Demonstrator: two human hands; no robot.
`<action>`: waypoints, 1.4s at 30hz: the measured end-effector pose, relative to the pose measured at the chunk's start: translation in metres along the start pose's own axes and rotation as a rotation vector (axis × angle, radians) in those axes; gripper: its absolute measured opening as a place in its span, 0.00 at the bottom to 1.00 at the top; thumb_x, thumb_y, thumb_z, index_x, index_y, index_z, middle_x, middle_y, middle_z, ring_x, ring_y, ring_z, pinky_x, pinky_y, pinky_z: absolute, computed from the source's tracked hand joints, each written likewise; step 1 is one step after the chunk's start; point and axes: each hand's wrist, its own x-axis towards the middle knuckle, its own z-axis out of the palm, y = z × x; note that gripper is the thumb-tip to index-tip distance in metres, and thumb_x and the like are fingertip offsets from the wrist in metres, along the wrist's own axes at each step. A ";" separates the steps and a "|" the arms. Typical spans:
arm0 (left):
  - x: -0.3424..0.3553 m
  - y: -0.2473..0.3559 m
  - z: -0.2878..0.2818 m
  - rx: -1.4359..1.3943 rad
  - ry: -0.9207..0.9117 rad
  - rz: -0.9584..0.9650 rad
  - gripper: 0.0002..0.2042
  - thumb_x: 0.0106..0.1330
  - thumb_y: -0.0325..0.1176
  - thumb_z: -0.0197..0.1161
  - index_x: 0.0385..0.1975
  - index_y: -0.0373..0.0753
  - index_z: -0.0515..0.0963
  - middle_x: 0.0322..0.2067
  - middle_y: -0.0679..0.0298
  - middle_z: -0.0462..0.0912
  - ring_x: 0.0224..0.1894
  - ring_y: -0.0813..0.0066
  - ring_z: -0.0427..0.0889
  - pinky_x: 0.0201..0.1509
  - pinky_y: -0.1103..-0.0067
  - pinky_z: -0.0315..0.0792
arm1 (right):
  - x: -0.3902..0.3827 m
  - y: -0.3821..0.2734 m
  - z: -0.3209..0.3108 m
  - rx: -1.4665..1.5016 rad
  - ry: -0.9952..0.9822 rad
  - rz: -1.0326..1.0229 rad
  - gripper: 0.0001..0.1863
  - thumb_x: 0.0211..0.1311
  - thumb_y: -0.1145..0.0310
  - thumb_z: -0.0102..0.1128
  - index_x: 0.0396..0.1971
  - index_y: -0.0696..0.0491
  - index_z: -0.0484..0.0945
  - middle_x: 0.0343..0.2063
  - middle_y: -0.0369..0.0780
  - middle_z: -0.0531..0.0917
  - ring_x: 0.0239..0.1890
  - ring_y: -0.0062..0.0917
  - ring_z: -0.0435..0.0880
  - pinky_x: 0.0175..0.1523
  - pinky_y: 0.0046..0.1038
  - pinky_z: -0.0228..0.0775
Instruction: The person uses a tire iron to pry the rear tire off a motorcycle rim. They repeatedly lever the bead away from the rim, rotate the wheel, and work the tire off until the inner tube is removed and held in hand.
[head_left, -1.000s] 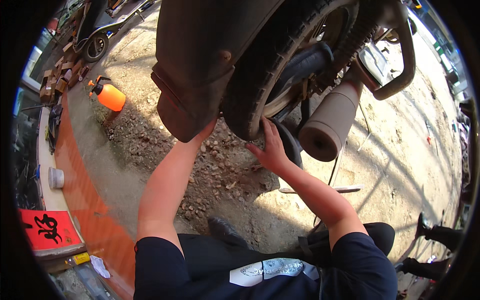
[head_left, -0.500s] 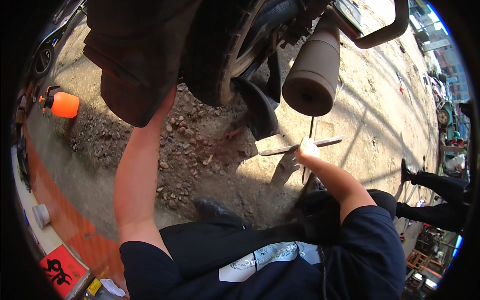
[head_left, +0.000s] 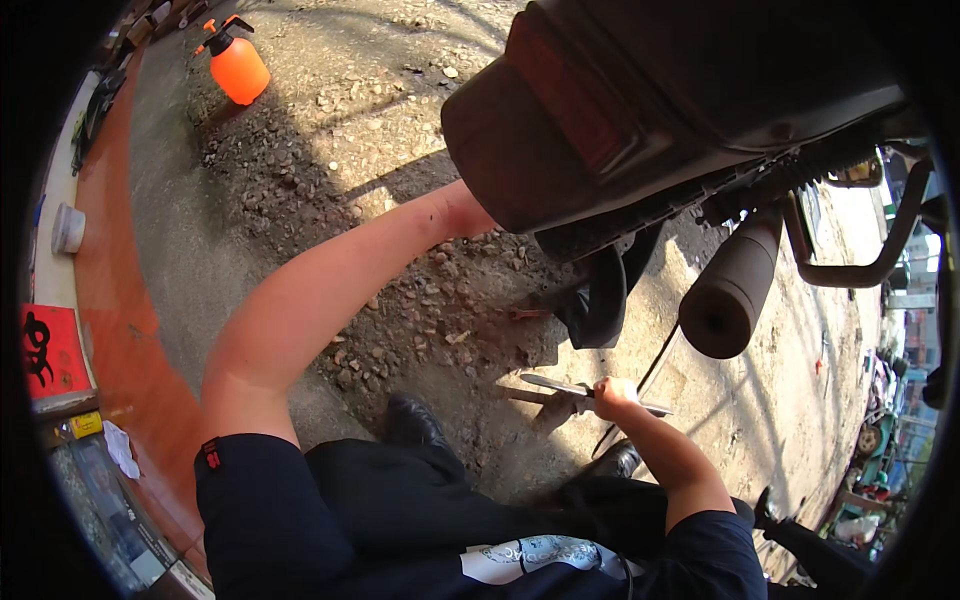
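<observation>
The dark rear end of a motorcycle (head_left: 700,110) fills the upper right, with its red tail light (head_left: 572,95) toward me. My left arm reaches up to the motorcycle's rear; only the wrist end of my left hand (head_left: 468,210) shows, and its fingers are hidden behind the dark bodywork. Below the muffler (head_left: 722,315), my right hand (head_left: 616,398) is closed around a long, flat metal bar (head_left: 555,384) with a tapered end, held roughly level above the ground. A thin dark rod or cable (head_left: 657,362) runs slantwise behind that hand; whether they touch, I cannot tell.
An orange pump sprayer (head_left: 240,70) stands on the gravelly ground at the far left. Along the left run an orange-red floor strip (head_left: 120,260), a white tub (head_left: 68,229) and a red board (head_left: 52,350). Another person's dark-trousered leg (head_left: 810,540) is at the lower right.
My view has shifted, so the motorcycle now lies farther right and its rear wheel is mostly hidden. My left arm stretches more to the right; my right hand still grips the metal bar, now tilted differently.
</observation>
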 end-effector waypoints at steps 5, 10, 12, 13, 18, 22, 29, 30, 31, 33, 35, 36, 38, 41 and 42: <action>-0.129 -0.058 -0.072 0.103 0.036 -0.390 0.18 0.69 0.43 0.53 0.32 0.32 0.81 0.31 0.61 0.84 0.34 0.72 0.81 0.40 0.76 0.74 | -0.019 -0.125 -0.116 0.234 0.258 -0.266 0.14 0.55 0.62 0.56 0.34 0.58 0.77 0.32 0.51 0.83 0.38 0.44 0.84 0.45 0.43 0.76; -0.242 -0.161 -0.031 -0.546 -0.283 -0.681 0.31 0.72 0.57 0.42 0.37 0.31 0.82 0.37 0.55 0.85 0.40 0.65 0.85 0.41 0.75 0.78 | -0.038 -0.229 -0.251 0.560 0.456 -0.388 0.12 0.59 0.65 0.55 0.35 0.60 0.71 0.31 0.54 0.81 0.37 0.50 0.81 0.43 0.47 0.73; -0.248 -0.171 0.006 -0.886 -0.375 -0.676 0.37 0.69 0.66 0.37 0.43 0.34 0.79 0.40 0.56 0.84 0.42 0.63 0.84 0.42 0.72 0.77 | -0.041 -0.260 -0.297 0.717 0.546 -0.499 0.10 0.60 0.67 0.55 0.34 0.59 0.70 0.30 0.54 0.80 0.36 0.51 0.79 0.41 0.46 0.72; -0.245 -0.175 0.016 -1.166 -0.395 -0.615 0.40 0.66 0.70 0.37 0.50 0.33 0.74 0.43 0.55 0.83 0.44 0.61 0.83 0.46 0.69 0.76 | -0.041 -0.273 -0.314 0.778 0.571 -0.553 0.10 0.60 0.69 0.56 0.34 0.59 0.70 0.28 0.51 0.79 0.34 0.46 0.80 0.40 0.41 0.72; -0.183 -0.128 -0.012 -1.850 0.683 -0.148 0.28 0.69 0.58 0.45 0.46 0.34 0.74 0.39 0.56 0.82 0.43 0.63 0.82 0.46 0.70 0.76 | -0.013 -0.298 -0.327 1.289 0.454 -0.784 0.05 0.65 0.75 0.56 0.38 0.59 0.72 0.30 0.39 0.80 0.32 0.21 0.80 0.39 0.23 0.72; -0.164 -0.193 -0.075 -2.123 0.826 0.211 0.08 0.63 0.36 0.55 0.24 0.41 0.69 0.19 0.68 0.72 0.23 0.74 0.73 0.35 0.77 0.72 | 0.015 -0.287 -0.284 1.461 0.274 -0.678 0.20 0.66 0.72 0.58 0.56 0.58 0.68 0.43 0.39 0.79 0.44 0.19 0.78 0.48 0.23 0.72; -0.138 -0.175 -0.145 -1.832 0.626 0.662 0.12 0.62 0.34 0.56 0.18 0.42 0.63 0.15 0.73 0.61 0.12 0.83 0.57 0.23 0.82 0.60 | -0.039 -0.144 -0.200 1.557 0.336 0.094 0.24 0.60 0.76 0.58 0.56 0.57 0.65 0.45 0.41 0.76 0.43 0.27 0.82 0.42 0.26 0.74; -0.133 -0.176 -0.154 -1.883 0.532 0.693 0.13 0.61 0.35 0.56 0.18 0.42 0.62 0.17 0.71 0.62 0.15 0.82 0.60 0.22 0.83 0.60 | -0.051 -0.131 -0.206 1.536 0.443 0.137 0.25 0.60 0.77 0.57 0.57 0.57 0.64 0.45 0.41 0.75 0.42 0.27 0.82 0.41 0.25 0.74; -0.124 -0.163 -0.156 -1.935 0.556 0.667 0.14 0.60 0.33 0.58 0.17 0.41 0.61 0.18 0.69 0.61 0.16 0.81 0.61 0.21 0.83 0.60 | -0.058 -0.118 -0.207 1.483 0.597 0.097 0.23 0.60 0.76 0.56 0.57 0.57 0.64 0.45 0.42 0.76 0.40 0.30 0.82 0.39 0.26 0.74; -0.101 -0.145 -0.155 -2.002 0.569 0.650 0.15 0.56 0.30 0.60 0.16 0.40 0.60 0.21 0.66 0.60 0.19 0.80 0.61 0.16 0.84 0.59 | -0.071 -0.104 -0.220 1.406 0.848 -0.054 0.30 0.59 0.73 0.62 0.60 0.55 0.61 0.51 0.41 0.73 0.50 0.29 0.78 0.44 0.25 0.74; -0.079 -0.145 -0.149 -1.912 0.431 0.721 0.14 0.57 0.33 0.57 0.15 0.41 0.59 0.20 0.67 0.59 0.20 0.80 0.61 0.18 0.84 0.57 | -0.078 -0.102 -0.236 1.345 1.029 -0.108 0.38 0.56 0.67 0.68 0.64 0.55 0.58 0.59 0.40 0.70 0.59 0.30 0.71 0.61 0.31 0.64; -0.069 -0.145 -0.146 -1.863 0.365 0.756 0.14 0.58 0.35 0.56 0.15 0.42 0.59 0.20 0.68 0.58 0.21 0.80 0.61 0.19 0.85 0.57 | -0.076 -0.101 -0.244 1.319 1.125 -0.178 0.41 0.54 0.65 0.71 0.65 0.55 0.57 0.61 0.40 0.69 0.62 0.30 0.69 0.66 0.33 0.59; -0.055 -0.138 -0.137 -1.855 0.400 0.736 0.14 0.56 0.34 0.55 0.15 0.43 0.59 0.20 0.69 0.58 0.19 0.80 0.60 0.17 0.84 0.56 | -0.072 -0.104 -0.259 1.416 1.196 -0.234 0.45 0.51 0.56 0.73 0.66 0.54 0.58 0.62 0.38 0.68 0.65 0.30 0.65 0.71 0.36 0.50; -0.035 -0.140 -0.123 -1.854 0.393 0.711 0.14 0.56 0.36 0.56 0.14 0.44 0.58 0.19 0.70 0.58 0.17 0.81 0.59 0.15 0.83 0.56 | -0.067 -0.098 -0.268 1.530 1.210 -0.356 0.42 0.52 0.51 0.72 0.65 0.48 0.63 0.63 0.34 0.68 0.65 0.30 0.65 0.71 0.39 0.52; -0.030 -0.142 -0.121 -1.855 0.383 0.692 0.14 0.56 0.36 0.56 0.14 0.44 0.58 0.19 0.70 0.58 0.17 0.81 0.59 0.15 0.83 0.56 | -0.066 -0.096 -0.267 1.552 1.210 -0.393 0.42 0.52 0.50 0.72 0.65 0.46 0.63 0.63 0.33 0.68 0.65 0.30 0.65 0.71 0.40 0.53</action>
